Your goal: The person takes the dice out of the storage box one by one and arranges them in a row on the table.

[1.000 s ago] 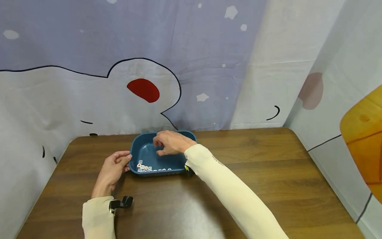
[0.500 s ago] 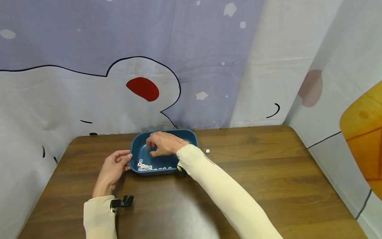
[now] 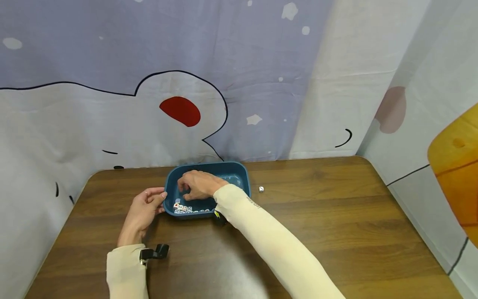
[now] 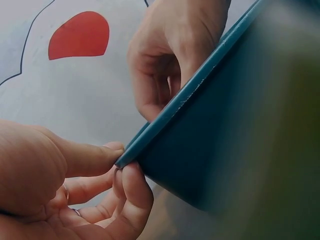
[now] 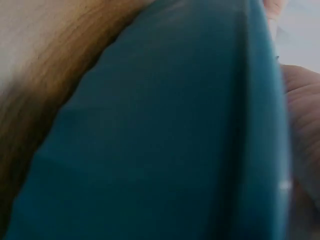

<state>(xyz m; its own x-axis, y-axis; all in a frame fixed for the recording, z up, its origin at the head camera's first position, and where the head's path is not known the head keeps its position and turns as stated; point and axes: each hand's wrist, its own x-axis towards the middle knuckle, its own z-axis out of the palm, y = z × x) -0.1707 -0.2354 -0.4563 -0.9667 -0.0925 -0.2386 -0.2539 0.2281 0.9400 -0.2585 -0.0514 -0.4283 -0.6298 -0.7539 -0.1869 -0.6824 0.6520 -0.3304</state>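
A person in cream sleeves (image 3: 276, 228) works over a blue tray (image 3: 232, 168) at the back edge of a wooden table (image 3: 336, 216), left of its middle, with a patterned cloth (image 3: 257, 79) hung behind. The left hand (image 3: 140, 212) grips the tray's left rim, thumb above and fingers tucked beneath. The right hand (image 3: 199, 185) is inside the tray, over its left half, fingers bent and pointing down; its fingertips are hidden behind the rim in the left-wrist view, and from here I cannot tell whether they pinch anything. White dice (image 3: 176, 205) crowd the tray's front left corner, with more strung along its front edge, too small to count. A lone die (image 3: 261, 189) sits on the table, just beside the tray's right edge and apart from it. By the look of it, the dice are being taken out, and the work seems close to its start: a single die is out in view, while most lie inside, so nearly all the sorting appears left to do.
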